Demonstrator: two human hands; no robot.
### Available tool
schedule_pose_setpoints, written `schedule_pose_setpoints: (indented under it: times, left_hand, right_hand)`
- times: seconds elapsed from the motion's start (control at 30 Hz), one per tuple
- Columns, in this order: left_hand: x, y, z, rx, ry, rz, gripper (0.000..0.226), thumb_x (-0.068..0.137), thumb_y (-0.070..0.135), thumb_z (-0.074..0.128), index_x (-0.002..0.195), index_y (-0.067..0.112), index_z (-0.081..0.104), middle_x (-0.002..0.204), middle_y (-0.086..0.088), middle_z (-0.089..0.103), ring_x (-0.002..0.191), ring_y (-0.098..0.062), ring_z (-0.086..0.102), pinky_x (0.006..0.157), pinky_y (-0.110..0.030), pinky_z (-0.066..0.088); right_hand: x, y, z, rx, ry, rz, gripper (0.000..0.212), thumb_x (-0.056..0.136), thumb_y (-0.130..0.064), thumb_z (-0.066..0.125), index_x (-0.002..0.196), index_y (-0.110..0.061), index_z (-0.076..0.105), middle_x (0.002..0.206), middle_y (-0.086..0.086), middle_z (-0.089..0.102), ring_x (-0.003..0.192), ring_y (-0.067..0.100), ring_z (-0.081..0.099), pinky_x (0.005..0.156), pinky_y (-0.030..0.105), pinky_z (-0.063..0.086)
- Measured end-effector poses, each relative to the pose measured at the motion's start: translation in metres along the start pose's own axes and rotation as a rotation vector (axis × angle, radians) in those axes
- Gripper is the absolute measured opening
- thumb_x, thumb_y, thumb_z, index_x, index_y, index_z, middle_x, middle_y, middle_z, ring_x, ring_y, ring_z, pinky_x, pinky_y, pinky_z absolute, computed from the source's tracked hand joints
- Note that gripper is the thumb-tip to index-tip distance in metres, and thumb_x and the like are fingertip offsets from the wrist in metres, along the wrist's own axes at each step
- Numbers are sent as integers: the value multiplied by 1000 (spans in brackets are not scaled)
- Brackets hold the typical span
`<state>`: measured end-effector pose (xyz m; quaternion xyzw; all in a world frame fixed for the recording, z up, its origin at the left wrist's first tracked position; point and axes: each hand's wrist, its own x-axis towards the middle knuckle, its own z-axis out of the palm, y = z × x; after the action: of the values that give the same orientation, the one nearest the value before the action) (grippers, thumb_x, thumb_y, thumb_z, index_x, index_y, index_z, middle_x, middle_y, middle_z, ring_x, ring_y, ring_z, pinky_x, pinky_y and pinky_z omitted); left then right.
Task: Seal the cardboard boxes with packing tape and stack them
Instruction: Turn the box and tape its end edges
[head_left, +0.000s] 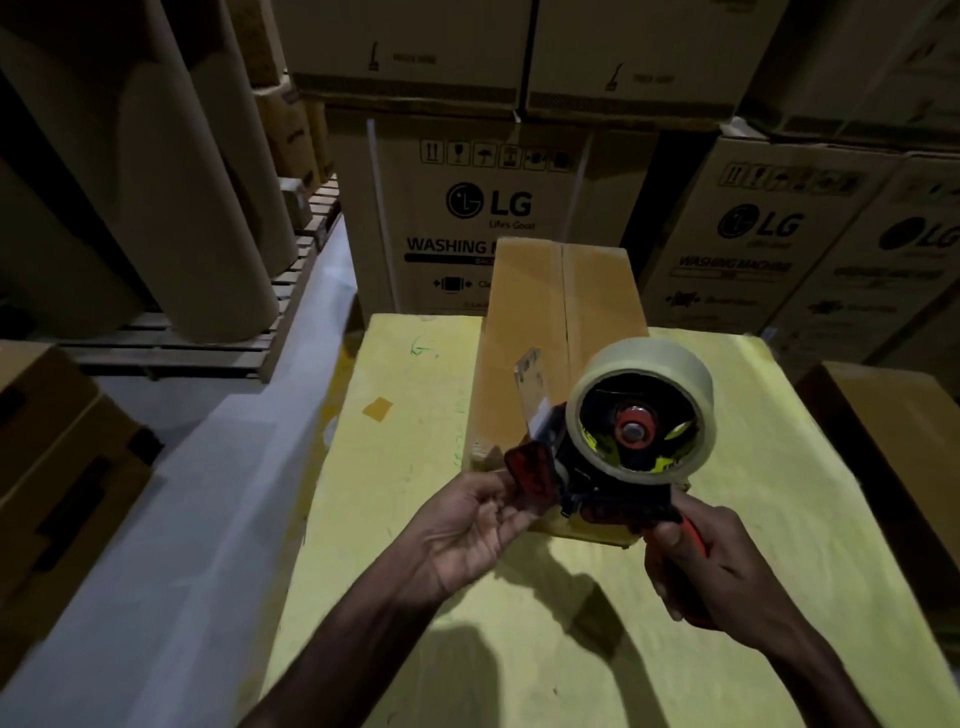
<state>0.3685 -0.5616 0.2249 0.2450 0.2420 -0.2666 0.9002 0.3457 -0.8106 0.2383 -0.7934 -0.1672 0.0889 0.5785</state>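
Observation:
A long brown cardboard box (530, 332) lies on the yellow table (395, 519), its flaps closed with a seam down the middle. Above its near end I hold a tape dispenser (613, 467) with a roll of clear packing tape (649, 384). My right hand (701, 566) grips the dispenser's red handle. My left hand (467, 525) pinches the red front flap of the dispenser near the blade. A loose tape end (530, 379) sticks up from the dispenser.
Large LG washing machine cartons (467, 218) are stacked behind the table and to the right. Big cardboard rolls (171, 197) stand on a pallet at the left. More boxes (57, 467) sit at the left edge, and one (893, 436) at the right.

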Motion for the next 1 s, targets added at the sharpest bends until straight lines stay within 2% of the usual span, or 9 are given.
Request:
schedule_pose_setpoints:
  times: [0.03,0.1,0.2,0.33,0.5,0.6,0.77,0.9,1.0]
  left_hand:
    - [0,0,0,-4,-2,-8,29,93,-15,41,114,-18,61,101,-31,73,79,-34,78,74,-42,63]
    - [-1,-2,-1,3,-8,-17,31,100,-13,33,109,-17,62,100,-31,73,78,-34,78,70,-42,63]
    - [-2,0,-1,61,-5,-5,29,103,-6,36,109,-15,62,97,-29,74,75,-32,78,67,-43,64]
    - [-1,8,-1,189,17,6,30,105,3,37,112,-11,63,92,-27,75,71,-32,78,64,-39,65]
    - [3,11,-6,160,-22,24,32,102,4,39,128,-6,54,93,-29,75,70,-33,78,68,-35,63]
    - [4,9,-6,159,-15,53,30,99,6,42,119,-9,57,89,-27,75,65,-31,76,60,-31,63]
    - [9,4,-9,223,84,109,23,99,2,54,113,-10,67,94,-25,75,67,-26,77,57,-27,63]
    - [10,3,-18,331,160,106,12,94,-8,59,91,-13,70,69,-17,71,49,-14,69,46,-17,55]
    - [8,9,-20,287,150,109,7,85,-7,69,86,-9,76,70,-16,72,52,-13,71,48,-16,56]
  right_hand:
    - [1,1,1,6,-3,2,32,98,-37,49,122,-22,65,54,14,59,34,28,50,36,32,37]
    - [3,3,1,19,-16,3,29,100,-29,45,121,-20,64,54,14,59,34,26,50,39,26,37]
    - [5,6,1,43,-29,14,28,101,-24,43,118,-17,63,53,13,58,33,21,49,43,18,37]
    - [6,8,1,75,-50,19,31,101,-21,38,116,-22,65,50,14,58,33,16,46,42,18,36]
    - [11,5,3,139,-49,22,31,101,-23,36,105,-23,66,48,16,56,31,14,44,42,16,36]
    - [14,7,4,144,-49,27,33,101,-25,36,111,-23,68,50,16,57,32,17,46,42,18,37]
    - [18,11,4,151,-84,15,36,102,-26,35,119,-25,67,50,21,56,33,21,44,41,23,37]
    - [22,8,-1,158,-67,-7,35,102,-26,34,110,-28,68,48,26,52,32,20,43,41,19,36]
    - [24,11,-7,153,-49,11,32,101,-31,36,111,-26,66,49,26,52,32,20,42,41,18,36]
